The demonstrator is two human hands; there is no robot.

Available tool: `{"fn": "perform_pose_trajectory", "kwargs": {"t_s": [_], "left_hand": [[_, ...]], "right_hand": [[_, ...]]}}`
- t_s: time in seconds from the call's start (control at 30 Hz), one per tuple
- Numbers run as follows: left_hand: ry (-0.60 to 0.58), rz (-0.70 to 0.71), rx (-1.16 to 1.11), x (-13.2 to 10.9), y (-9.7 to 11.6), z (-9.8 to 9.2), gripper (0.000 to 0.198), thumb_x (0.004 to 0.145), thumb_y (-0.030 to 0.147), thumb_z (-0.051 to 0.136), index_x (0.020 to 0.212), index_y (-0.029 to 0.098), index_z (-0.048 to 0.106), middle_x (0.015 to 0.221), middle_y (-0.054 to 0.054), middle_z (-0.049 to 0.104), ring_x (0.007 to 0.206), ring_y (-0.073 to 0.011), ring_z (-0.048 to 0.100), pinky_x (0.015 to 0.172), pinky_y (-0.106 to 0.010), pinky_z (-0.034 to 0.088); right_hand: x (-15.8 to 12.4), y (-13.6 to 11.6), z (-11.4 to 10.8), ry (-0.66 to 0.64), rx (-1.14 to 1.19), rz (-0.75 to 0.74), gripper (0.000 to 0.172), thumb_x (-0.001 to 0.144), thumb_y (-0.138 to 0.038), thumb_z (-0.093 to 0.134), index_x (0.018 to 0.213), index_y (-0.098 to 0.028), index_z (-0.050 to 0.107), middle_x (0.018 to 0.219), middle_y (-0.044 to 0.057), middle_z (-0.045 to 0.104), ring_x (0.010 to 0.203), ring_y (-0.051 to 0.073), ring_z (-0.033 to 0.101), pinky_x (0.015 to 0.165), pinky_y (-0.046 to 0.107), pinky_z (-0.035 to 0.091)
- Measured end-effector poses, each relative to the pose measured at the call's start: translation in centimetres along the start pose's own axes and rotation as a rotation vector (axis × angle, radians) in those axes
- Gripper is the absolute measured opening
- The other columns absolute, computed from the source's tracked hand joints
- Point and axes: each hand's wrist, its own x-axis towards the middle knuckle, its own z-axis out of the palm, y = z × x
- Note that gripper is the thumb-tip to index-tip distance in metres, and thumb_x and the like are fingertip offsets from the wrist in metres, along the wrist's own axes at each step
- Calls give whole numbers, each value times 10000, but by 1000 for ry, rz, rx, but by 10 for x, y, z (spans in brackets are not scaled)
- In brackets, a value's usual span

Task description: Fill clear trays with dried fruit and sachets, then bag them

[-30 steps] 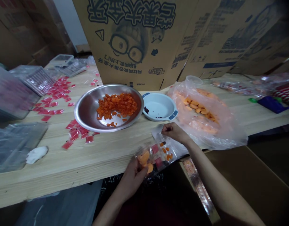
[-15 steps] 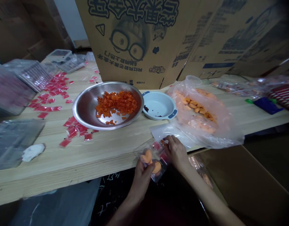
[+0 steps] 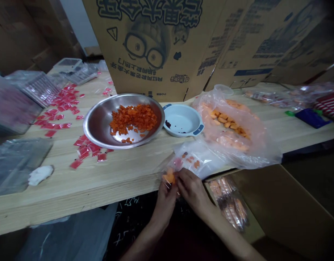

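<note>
At the table's front edge my left hand and my right hand are closed side by side on the near end of a small clear plastic bag. The bag holds orange pieces and small red packets and lies partly on the wooden table. Behind it stand a steel bowl of chopped orange-red pieces, a small white bowl with blue handles, and a big clear bag of orange pieces.
Red packets lie scattered at the left with clear plastic trays and a white wad. Printed cardboard boxes wall the back. An open carton with filled bags stands below the table at right.
My right hand came back from the bag's far end to its near end beside my left hand. The bag now lies flatter on the table.
</note>
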Motion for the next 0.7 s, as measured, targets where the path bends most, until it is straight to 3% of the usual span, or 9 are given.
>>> {"fn": "perform_pose_trajectory", "kwargs": {"t_s": [0.1, 0.2, 0.37, 0.47, 0.5, 0.53, 0.6, 0.63, 0.7], "left_hand": [[-111, -9, 132, -12, 11, -22, 540, 874, 469, 778, 1351, 240, 670, 1433, -130, 662, 1397, -313, 559, 1184, -465, 424], [-193, 42, 252, -19, 17, -43, 387, 907, 452, 746, 1237, 250, 755, 1351, -105, 717, 1325, -305, 610, 1179, -480, 428], [-60, 76, 152, -14, 7, -49, 283, 856, 456, 782, 923, 182, 801, 956, -66, 798, 923, -252, 720, 956, -403, 553], [10, 56, 103, -14, 1, -43, 268, 824, 432, 814, 835, 166, 785, 831, -45, 777, 804, -224, 703, 823, -334, 558], [21, 46, 109, -15, 1, -41, 269, 823, 432, 818, 827, 165, 785, 805, -42, 771, 786, -221, 698, 795, -322, 553], [28, 42, 126, -17, 1, -39, 272, 828, 435, 815, 837, 165, 790, 802, -43, 771, 793, -225, 699, 794, -321, 550], [21, 50, 196, -22, 5, -35, 283, 862, 450, 783, 880, 169, 808, 844, -54, 786, 852, -246, 711, 853, -343, 553], [7, 68, 243, -25, 8, -35, 288, 890, 454, 753, 914, 174, 817, 892, -61, 797, 904, -259, 717, 907, -361, 550], [-48, 121, 352, -32, 16, -34, 281, 937, 445, 697, 968, 196, 824, 997, -70, 809, 991, -278, 723, 996, -397, 535]], "right_hand": [[0, -6, 1, 29, 102, 55, 175, 1000, -127, 480, 940, -202, 625, 870, 37, 646, 795, 186, 612, 717, 287, 463], [-1, -16, -1, -46, 210, 131, 155, 988, -131, 512, 921, -198, 636, 853, 22, 645, 773, 170, 600, 687, 271, 446], [-10, -51, 2, -223, 332, 84, 193, 982, -105, 515, 895, -206, 655, 892, 23, 674, 833, 174, 644, 764, 286, 518], [-21, -60, 0, -225, 273, 79, 216, 957, -119, 589, 1089, -249, 700, 1041, 52, 710, 982, 220, 686, 872, 358, 583], [-25, -60, 0, -196, 210, 72, 361, 917, -147, 676, 1254, -275, 675, 1198, 86, 700, 1116, 266, 676, 942, 416, 593], [-29, -57, 0, -166, 129, 59, 641, 851, -163, 767, 1447, -301, 575, 1395, 129, 630, 1281, 330, 617, 1030, 500, 573], [-36, -50, 3, -135, -74, 9, 1147, 747, -122, 842, 1689, -322, 220, 1688, 187, 334, 1534, 448, 353, 1169, 686, 426], [-39, -45, 6, -134, -172, -19, 1223, 759, -72, 799, 1713, -324, 78, 1736, 194, 224, 1578, 468, 247, 1184, 745, 363], [-41, -35, 12, -129, -312, -52, 1159, 824, 26, 625, 1710, -322, -36, 1742, 196, 195, 1589, 447, 209, 1174, 768, 354]]}}
